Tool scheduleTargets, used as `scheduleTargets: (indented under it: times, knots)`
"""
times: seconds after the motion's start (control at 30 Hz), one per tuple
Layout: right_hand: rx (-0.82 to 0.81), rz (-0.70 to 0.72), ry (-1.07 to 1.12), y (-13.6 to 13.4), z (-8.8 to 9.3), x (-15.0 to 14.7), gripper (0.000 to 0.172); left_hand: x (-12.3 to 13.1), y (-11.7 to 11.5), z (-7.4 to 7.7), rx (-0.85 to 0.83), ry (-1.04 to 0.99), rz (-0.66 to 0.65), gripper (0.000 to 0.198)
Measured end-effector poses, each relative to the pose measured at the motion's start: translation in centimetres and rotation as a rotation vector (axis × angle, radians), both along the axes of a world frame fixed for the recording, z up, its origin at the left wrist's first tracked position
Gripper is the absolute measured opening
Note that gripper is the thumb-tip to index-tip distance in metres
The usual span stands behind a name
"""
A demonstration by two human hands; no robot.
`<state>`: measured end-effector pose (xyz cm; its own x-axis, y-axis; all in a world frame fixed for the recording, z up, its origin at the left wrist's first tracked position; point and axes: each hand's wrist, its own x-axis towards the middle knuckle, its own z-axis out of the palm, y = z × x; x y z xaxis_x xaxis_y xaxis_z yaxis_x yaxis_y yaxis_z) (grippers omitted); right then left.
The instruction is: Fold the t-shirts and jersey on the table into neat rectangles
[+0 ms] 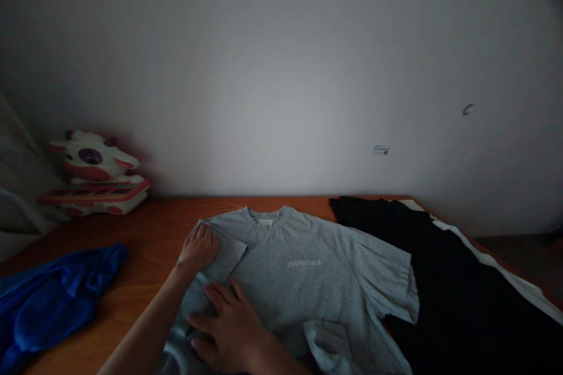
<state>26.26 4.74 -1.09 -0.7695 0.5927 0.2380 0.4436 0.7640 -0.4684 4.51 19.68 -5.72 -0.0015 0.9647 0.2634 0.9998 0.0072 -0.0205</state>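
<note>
A grey T-shirt (303,287) with "ESSENTIALS" across its chest lies front side up, collar toward the wall. Its sleeve on the left is folded inward over the body, while the sleeve on the right is spread outward. My left hand (200,249) lies flat on the folded edge near the left shoulder, fingers stretched out. Lower down, my right hand (231,325) is open with its fingers spread over the left side of the shirt. Part of the hem is bunched and turned up at the bottom, and my right forearm hides some of the cloth.
Black clothes (457,299) with a white one (501,263) showing at their edge lie on the right of the wooden table (149,234). Shiny blue fabric (61,299) is crumpled on the left. A cow-shaped toy keyboard (99,176) stands at the back left against the wall (281,82).
</note>
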Motion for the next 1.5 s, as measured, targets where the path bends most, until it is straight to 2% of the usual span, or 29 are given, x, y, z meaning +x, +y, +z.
scheduleTargets:
  times: [0.07, 0.23, 0.37, 0.5, 0.63, 0.77, 0.87, 0.97, 1.1, 1.2, 1.33, 1.5]
  knots:
    - [0.019, -0.004, -0.019, -0.1, 0.2, 0.1, 0.046, 0.4, 0.4, 0.3, -0.013, 0.01, 0.027, 0.054]
    - [0.072, -0.017, -0.042, -0.1, 0.6, 0.2, 0.045, 0.9, 1.4, 0.3, -0.061, 0.012, 0.082, 0.068]
    - [0.097, -0.017, -0.03, -0.2, 0.6, 0.2, 0.042, 0.7, 1.4, 0.3, -0.063, 0.019, 0.066, 0.065]
    - [0.142, -0.053, 0.037, -0.3, 0.0, 0.0, 0.036, 1.6, 0.5, 1.4, 0.024, 0.056, 0.068, 0.066]
    - [0.238, -0.027, 0.09, 0.2, -1.3, -1.0, 0.03, 4.1, -0.5, 2.5, 0.086, 0.028, 0.055, 0.066]
    - [0.303, 0.073, 0.046, 0.8, -2.6, -2.1, 0.023, 6.6, -1.2, 1.9, -0.017, -0.084, 0.134, 0.09]
    - [0.249, 0.092, 0.113, 0.6, -2.7, -1.9, 0.026, 7.3, -1.4, 1.2, -0.012, -0.105, 0.134, 0.107]
    - [0.128, -0.066, 0.402, 0.1, -2.0, -0.9, 0.03, 7.4, -1.6, 1.1, 0.02, -0.122, 0.129, 0.104]
    - [0.01, -0.419, 0.806, 0.0, -0.8, 0.2, 0.026, 7.8, -2.3, 1.2, 0.086, -0.052, 0.002, 0.074]
    - [-0.097, -0.592, 1.014, 0.7, -0.6, 0.1, 0.024, 8.2, -3.6, 0.5, 0.103, -0.026, -0.091, 0.058]
    - [-0.171, -0.674, 1.114, 1.5, -0.7, -0.1, 0.031, 8.3, -6.0, -1.5, 0.129, -0.037, -0.225, 0.055]
    - [-0.182, -0.634, 1.124, 1.4, -0.6, 0.1, 0.03, 7.7, -7.6, -3.0, 0.07, -0.006, -0.287, 0.06]
